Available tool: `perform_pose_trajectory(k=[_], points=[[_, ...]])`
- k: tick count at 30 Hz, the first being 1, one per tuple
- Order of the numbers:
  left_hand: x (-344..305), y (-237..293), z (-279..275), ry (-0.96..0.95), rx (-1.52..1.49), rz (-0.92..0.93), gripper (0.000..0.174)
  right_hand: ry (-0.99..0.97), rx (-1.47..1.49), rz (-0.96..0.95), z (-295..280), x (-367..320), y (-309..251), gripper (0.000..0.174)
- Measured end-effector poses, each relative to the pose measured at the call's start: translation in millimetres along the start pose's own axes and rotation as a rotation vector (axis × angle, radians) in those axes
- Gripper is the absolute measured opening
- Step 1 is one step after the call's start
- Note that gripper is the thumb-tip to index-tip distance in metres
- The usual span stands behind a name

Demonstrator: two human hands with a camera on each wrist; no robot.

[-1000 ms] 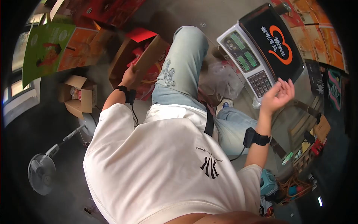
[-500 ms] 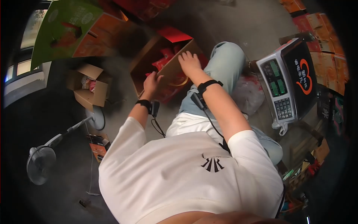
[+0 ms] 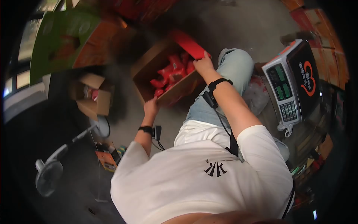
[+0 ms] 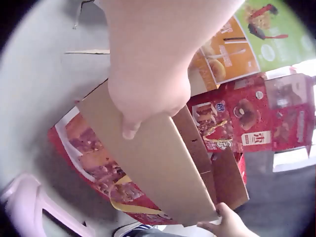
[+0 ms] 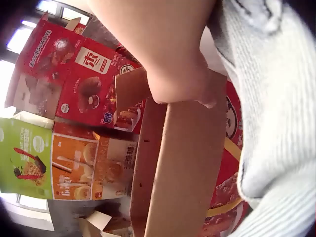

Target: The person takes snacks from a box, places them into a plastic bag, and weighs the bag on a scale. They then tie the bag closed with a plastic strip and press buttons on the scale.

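Note:
In the head view an open cardboard box (image 3: 149, 63) holds several red packets (image 3: 173, 71). My left hand (image 3: 151, 107) grips the near corner of its side, and my right hand (image 3: 204, 66) grips the same side by the red flap (image 3: 192, 44). The left wrist view has my left hand (image 4: 148, 98) bent over the edge of the brown flap (image 4: 153, 158), thumb on the outer face. My right hand (image 5: 182, 84) lies over the flap's other end (image 5: 187, 153) in the right wrist view, fingers partly hidden.
A scale (image 3: 281, 87) stands at the right beside a clear plastic bag (image 3: 257, 93). On the left are a small open carton (image 3: 89, 106) and a fan (image 3: 50, 177). Green and orange printed boxes (image 3: 59, 44) stand at the upper left.
My right hand has moved from beside the scale to the box and further along its side. The box has tilted, showing more red packets. My left hand now grips its near corner.

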State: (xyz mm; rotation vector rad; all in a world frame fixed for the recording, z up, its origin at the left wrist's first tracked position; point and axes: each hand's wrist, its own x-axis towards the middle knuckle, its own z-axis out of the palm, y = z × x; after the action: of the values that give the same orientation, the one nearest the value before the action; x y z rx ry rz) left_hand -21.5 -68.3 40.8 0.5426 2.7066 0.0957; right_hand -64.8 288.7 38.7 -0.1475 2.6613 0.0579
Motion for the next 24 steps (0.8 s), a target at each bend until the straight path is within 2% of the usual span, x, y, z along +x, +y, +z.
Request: perform_pose_trajectory(k=[1, 3, 5, 6, 9, 13, 14, 15, 18, 21, 24], points=[[0, 5, -12, 0.062, 0.041, 0.052, 0.023, -0.101, 0.019, 0.012, -5, -2, 3, 0.024], [6, 8, -42, 0.07, 0.096, 0.117, 0.02, -0.043, 0.01, 0.031, -2, -13, 8, 0.022], [13, 10, -71, 0.196, 0.129, 0.227, 0.023, 0.082, 0.107, 0.071, 4, -21, 3, 0.022], [19, 7, -81, 0.267, 0.179, 0.271, 0.023, 0.078, 0.066, 0.059, 6, -25, 5, 0.023], [21, 22, -147, 0.247, 0.239, 0.353, 0.022, 0.043, 0.118, -0.012, -3, -35, 6, 0.026], [5, 25, -232, 0.268, 0.287, 0.412, 0.023, 0.103, 0.273, -0.077, -52, -70, 14, 0.021], [-7, 37, -256, 0.257, 0.309, 0.39, 0.022, 0.346, 0.308, -0.106, -52, -81, 19, 0.015], [-20, 50, -280, 0.256, 0.298, 0.388, 0.024, 0.355, 0.305, -0.104, -58, -93, 25, 0.015], [-55, 85, -341, 0.305, 0.321, 0.387, 0.025, 0.869, 0.304, -0.24, -94, -137, 46, 0.016], [-85, 124, -389, 0.444, 0.383, 0.499, 0.026, 1.033, 0.284, -0.23, -131, -199, 65, 0.013], [-110, 173, -433, 0.609, 0.512, 0.61, 0.022, 1.19, 0.264, -0.165, -137, -254, 77, 0.013]])
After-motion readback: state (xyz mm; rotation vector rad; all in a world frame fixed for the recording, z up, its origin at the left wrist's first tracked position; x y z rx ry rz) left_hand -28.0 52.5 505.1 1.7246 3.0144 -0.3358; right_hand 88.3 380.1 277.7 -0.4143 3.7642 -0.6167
